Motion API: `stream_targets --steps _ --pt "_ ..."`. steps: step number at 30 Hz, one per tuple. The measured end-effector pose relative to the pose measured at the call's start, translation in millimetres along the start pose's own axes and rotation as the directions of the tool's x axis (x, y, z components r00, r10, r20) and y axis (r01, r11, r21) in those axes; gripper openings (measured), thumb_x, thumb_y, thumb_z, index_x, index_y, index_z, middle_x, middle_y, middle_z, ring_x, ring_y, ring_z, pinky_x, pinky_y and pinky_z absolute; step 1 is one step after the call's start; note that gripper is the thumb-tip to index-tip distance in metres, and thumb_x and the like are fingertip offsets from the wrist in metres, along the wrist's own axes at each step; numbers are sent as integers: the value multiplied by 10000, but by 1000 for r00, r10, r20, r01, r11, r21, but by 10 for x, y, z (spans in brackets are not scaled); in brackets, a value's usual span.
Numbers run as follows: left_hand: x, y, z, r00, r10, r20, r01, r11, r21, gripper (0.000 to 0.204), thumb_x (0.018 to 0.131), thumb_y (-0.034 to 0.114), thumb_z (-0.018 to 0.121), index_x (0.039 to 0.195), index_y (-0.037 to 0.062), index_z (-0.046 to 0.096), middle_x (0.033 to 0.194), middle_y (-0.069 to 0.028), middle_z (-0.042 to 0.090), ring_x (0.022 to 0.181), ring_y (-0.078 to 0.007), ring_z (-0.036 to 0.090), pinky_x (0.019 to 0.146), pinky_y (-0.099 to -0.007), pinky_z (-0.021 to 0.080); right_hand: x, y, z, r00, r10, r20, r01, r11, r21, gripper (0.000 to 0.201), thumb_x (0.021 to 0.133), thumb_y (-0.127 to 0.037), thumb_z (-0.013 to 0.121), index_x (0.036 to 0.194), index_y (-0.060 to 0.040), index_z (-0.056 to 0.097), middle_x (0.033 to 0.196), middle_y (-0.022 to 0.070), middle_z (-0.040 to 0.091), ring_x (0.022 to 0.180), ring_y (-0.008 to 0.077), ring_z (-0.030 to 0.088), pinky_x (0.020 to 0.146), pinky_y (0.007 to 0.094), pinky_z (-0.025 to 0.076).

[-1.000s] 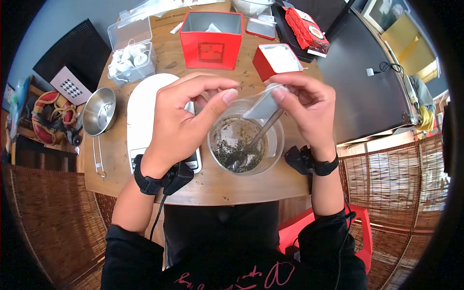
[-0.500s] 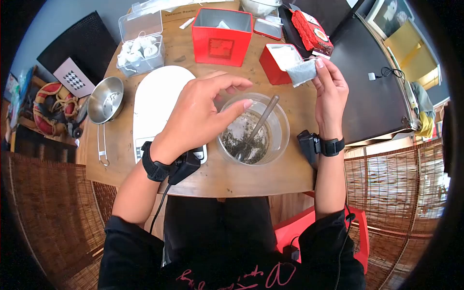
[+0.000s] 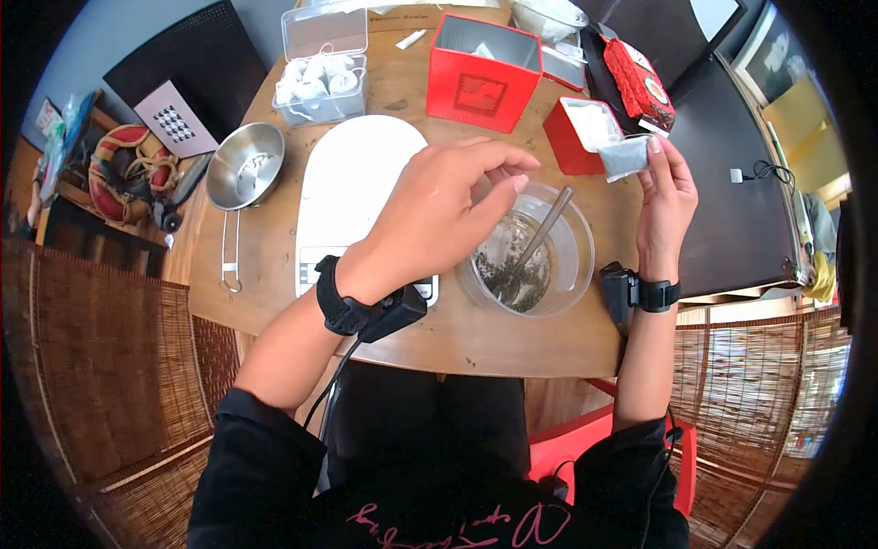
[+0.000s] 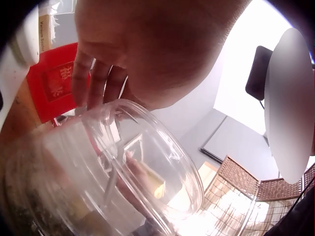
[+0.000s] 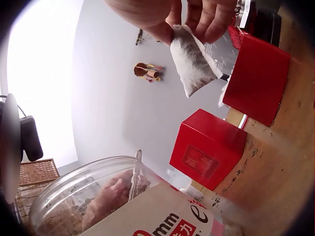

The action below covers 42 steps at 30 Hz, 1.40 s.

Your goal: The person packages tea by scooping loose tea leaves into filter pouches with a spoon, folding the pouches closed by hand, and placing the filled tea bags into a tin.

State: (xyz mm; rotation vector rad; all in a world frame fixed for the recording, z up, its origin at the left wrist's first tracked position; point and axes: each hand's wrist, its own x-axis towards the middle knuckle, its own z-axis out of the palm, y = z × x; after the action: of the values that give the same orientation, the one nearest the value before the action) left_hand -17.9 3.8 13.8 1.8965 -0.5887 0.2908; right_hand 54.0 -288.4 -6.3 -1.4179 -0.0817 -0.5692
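A filled whitish pouch hangs from my right hand, pinched at one corner between thumb and fingers. It is beside the small red box, which has white material inside. In the right wrist view the pouch looks plump, with darker contents showing through. My left hand holds nothing, its fingers loosely bent near the left rim of a clear round tub. Dark leafy bits lie in the tub, and a metal spoon leans in it. The left wrist view shows the tub below that hand.
A white scale lies left of the tub, partly under my left forearm. Further left stands a metal pan with a wire handle. Behind are a clear box of white pouches, a large red box and a red packet.
My right hand has moved right and away from over the tub, carrying the pouch to the small red box. My left hand has stayed near the tub. The head view has shifted.
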Motion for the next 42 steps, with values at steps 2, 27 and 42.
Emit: stream_targets --steps 2,27,42 --pt "-3 20 -17 1000 -6 -12 6 1000 -18 222 954 98 658 1150 22 726 1026 -101 759 867 -170 698 761 -283 534 -14 -17 23 1000 23 -2 -23 1000 6 252 962 -142 736 1164 7 713 1105 66 717 977 117 677 858 268 558" --pt "100 61 33 995 -93 31 91 994 62 281 941 125 716 1203 24 701 1049 -68 750 903 -124 677 776 -260 521 -118 -73 159 969 -221 108 218 975 39 307 879 -14 790 1151 74 678 1052 132 731 944 137 702 870 264 580" --pt "526 363 282 951 238 195 -300 864 405 700 824 220 829 1435 96 511 1182 -110 695 1005 -245 669 865 -365 525 -272 -195 279 896 -365 253 366 929 44 401 812 45 815 1186 47 669 1071 70 677 898 82 658 729 208 549"
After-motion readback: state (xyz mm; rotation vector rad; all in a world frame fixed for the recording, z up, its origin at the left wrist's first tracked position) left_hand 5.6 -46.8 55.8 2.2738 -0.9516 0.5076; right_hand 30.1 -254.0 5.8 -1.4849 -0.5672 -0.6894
